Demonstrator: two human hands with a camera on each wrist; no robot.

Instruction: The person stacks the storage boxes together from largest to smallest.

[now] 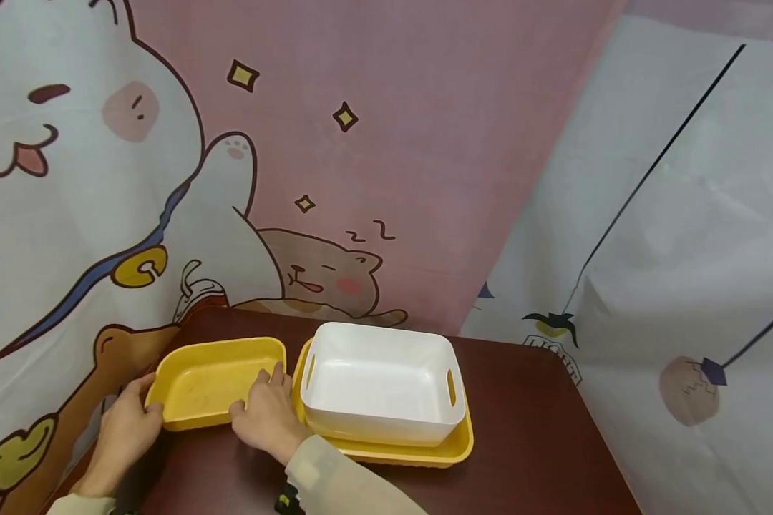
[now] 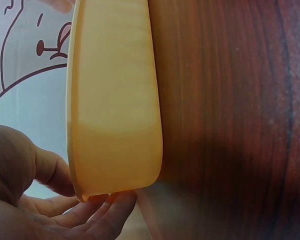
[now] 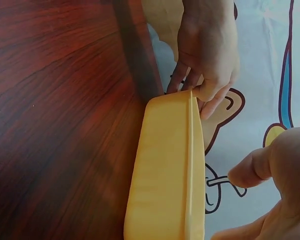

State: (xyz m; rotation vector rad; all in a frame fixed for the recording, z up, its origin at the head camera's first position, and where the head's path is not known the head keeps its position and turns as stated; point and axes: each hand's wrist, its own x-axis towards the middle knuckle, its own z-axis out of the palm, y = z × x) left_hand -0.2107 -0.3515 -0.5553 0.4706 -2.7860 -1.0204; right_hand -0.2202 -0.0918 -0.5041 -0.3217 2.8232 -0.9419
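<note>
A small yellow plastic basin [image 1: 202,379] sits at the left of the dark wooden table. My left hand [image 1: 127,433] grips its left end; in the left wrist view the thumb lies at the rim and the fingers [image 2: 112,212] press the end wall. At the basin's front right corner is my right hand [image 1: 270,415], its fingers extended over the right end. The right wrist view shows the right thumb [image 3: 252,167] apart from the basin's rim, while the right fingertips are cut off by the frame's lower edge.
Right of the basin, a white plastic basket [image 1: 383,379] with handle slots stands in a larger yellow basin [image 1: 464,436]. The table [image 1: 535,422] extends to the right. Behind it hangs a cloth [image 1: 425,143] printed with cartoon animals.
</note>
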